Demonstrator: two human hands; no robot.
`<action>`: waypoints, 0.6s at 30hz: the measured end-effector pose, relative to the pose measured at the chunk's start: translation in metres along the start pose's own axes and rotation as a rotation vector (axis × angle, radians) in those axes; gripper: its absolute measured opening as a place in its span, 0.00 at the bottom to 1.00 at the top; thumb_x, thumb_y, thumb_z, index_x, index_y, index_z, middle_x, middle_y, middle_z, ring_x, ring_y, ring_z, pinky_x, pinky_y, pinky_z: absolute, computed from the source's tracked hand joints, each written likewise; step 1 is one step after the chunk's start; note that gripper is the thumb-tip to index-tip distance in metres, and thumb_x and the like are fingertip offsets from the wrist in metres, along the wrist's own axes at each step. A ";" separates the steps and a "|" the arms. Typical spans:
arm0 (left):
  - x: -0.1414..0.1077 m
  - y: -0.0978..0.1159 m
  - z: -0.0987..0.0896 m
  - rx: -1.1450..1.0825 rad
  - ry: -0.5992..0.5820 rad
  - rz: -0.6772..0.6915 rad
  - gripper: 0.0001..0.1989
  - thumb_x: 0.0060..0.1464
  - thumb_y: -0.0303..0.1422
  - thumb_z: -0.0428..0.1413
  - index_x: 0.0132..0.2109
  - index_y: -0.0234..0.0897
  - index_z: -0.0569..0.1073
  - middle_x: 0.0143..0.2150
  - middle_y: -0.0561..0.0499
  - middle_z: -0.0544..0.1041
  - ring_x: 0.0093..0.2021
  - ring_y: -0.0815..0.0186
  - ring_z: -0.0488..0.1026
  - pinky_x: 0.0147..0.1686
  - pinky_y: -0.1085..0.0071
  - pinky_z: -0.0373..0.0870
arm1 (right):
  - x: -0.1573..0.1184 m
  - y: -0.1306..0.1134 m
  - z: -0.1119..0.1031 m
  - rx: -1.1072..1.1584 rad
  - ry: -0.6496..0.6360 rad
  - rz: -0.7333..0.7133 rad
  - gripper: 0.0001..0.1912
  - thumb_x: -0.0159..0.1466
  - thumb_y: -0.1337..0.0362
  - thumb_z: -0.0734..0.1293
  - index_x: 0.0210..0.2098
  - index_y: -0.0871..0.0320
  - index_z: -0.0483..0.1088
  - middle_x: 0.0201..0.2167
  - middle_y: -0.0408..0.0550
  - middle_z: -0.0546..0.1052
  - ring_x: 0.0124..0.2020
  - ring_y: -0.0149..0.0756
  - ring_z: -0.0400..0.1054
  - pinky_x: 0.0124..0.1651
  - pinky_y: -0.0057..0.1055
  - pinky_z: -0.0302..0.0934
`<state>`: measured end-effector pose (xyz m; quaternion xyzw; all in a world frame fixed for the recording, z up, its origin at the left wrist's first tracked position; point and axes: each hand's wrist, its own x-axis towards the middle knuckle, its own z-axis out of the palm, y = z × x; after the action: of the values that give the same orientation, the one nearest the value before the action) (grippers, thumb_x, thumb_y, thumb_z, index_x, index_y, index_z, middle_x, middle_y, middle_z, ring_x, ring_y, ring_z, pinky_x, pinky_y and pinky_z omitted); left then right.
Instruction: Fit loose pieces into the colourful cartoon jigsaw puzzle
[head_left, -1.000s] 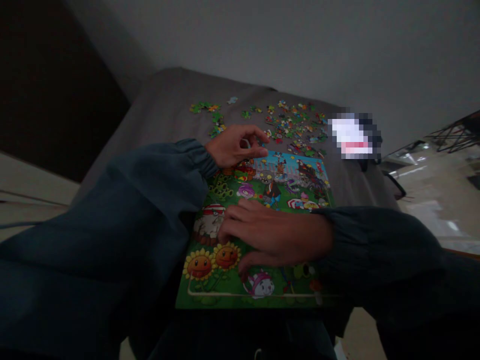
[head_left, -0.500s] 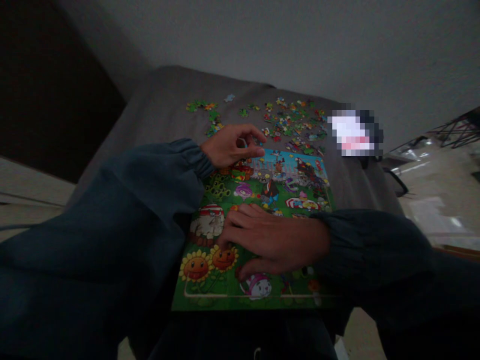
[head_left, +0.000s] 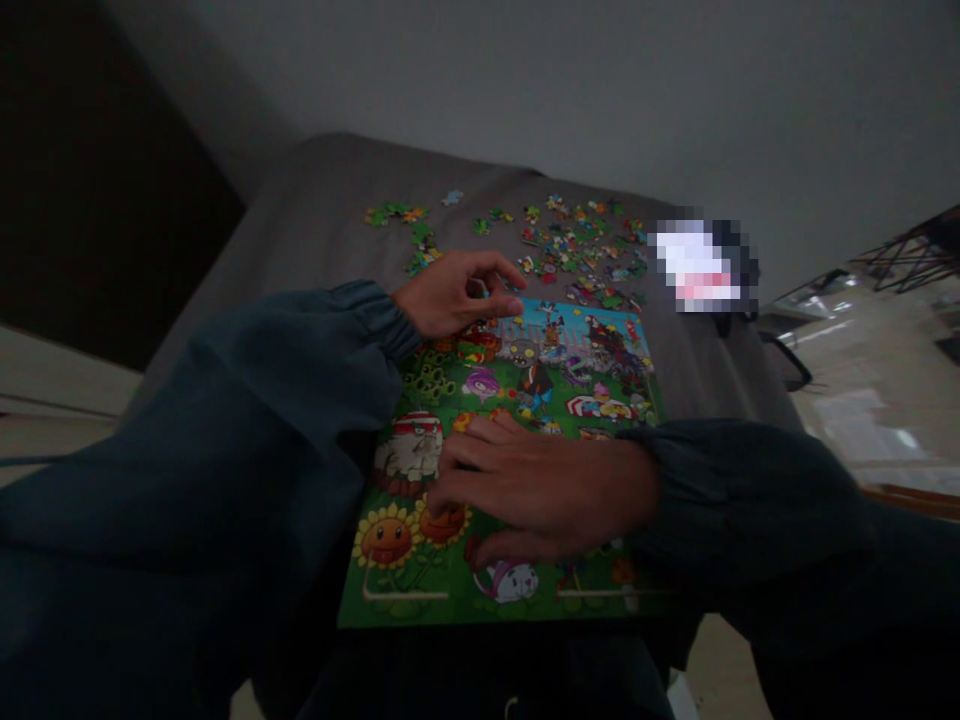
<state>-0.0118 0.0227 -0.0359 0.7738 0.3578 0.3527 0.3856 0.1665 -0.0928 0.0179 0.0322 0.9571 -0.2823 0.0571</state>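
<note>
Puzzle pieces [head_left: 585, 240] on the cloth [head_left: 300, 220], behind the board [head_left: 420, 600], apparently left of the blurred object [head_left: 697, 265].

Since the earlier views, your right hand [head_left: 544, 487] has slid a little toward 7 o'clock over the picture board [head_left: 420, 610]. Its index finger now covers the upper part of the right-hand sunflower [head_left: 444, 524], which showed more fully one second ago. Orange flowers [head_left: 462, 421] have come into sight just beyond its fingers, toward 11 o'clock. The pale line [head_left: 405, 596] along the board's 6 o'clock side now breaks off sooner, leaving a wider gap. In your view, the board and your left hand [head_left: 461, 290] have shifted slightly toward 9 o'clock.
</note>
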 end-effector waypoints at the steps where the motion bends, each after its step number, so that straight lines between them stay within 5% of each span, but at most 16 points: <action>1: 0.000 0.001 0.000 -0.018 0.002 -0.010 0.16 0.53 0.39 0.62 0.45 0.34 0.76 0.30 0.53 0.73 0.28 0.70 0.68 0.28 0.73 0.64 | -0.002 0.001 -0.004 -0.006 0.025 -0.004 0.22 0.66 0.58 0.69 0.54 0.64 0.66 0.49 0.56 0.70 0.46 0.43 0.60 0.49 0.40 0.55; 5: -0.001 0.005 0.001 -0.056 0.012 -0.038 0.15 0.55 0.41 0.60 0.45 0.35 0.76 0.30 0.53 0.73 0.28 0.70 0.67 0.28 0.72 0.64 | -0.023 0.009 -0.029 0.044 0.176 0.074 0.12 0.70 0.62 0.64 0.50 0.62 0.68 0.44 0.52 0.74 0.46 0.38 0.65 0.51 0.37 0.57; 10: -0.005 0.022 0.005 -0.084 0.058 -0.145 0.10 0.58 0.38 0.58 0.43 0.36 0.75 0.35 0.51 0.75 0.31 0.68 0.70 0.30 0.73 0.66 | -0.058 0.040 -0.058 0.059 0.334 0.318 0.11 0.70 0.58 0.63 0.44 0.58 0.72 0.36 0.47 0.76 0.36 0.34 0.69 0.40 0.33 0.61; 14: -0.010 0.038 0.010 0.000 0.078 -0.149 0.09 0.60 0.38 0.55 0.45 0.40 0.74 0.36 0.52 0.75 0.24 0.71 0.66 0.23 0.73 0.63 | -0.059 0.060 -0.062 0.244 0.623 0.523 0.17 0.66 0.51 0.66 0.44 0.59 0.67 0.33 0.46 0.75 0.33 0.35 0.69 0.35 0.33 0.62; 18: -0.012 0.052 0.021 0.077 0.152 -0.172 0.13 0.63 0.42 0.52 0.51 0.43 0.71 0.36 0.53 0.74 0.21 0.70 0.66 0.19 0.72 0.62 | -0.042 0.057 -0.042 0.646 0.656 0.452 0.36 0.62 0.56 0.72 0.60 0.58 0.50 0.35 0.45 0.75 0.32 0.34 0.71 0.34 0.33 0.65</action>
<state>0.0138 -0.0178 -0.0042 0.7255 0.4644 0.3619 0.3564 0.2096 -0.0236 0.0281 0.3414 0.7576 -0.5194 -0.1993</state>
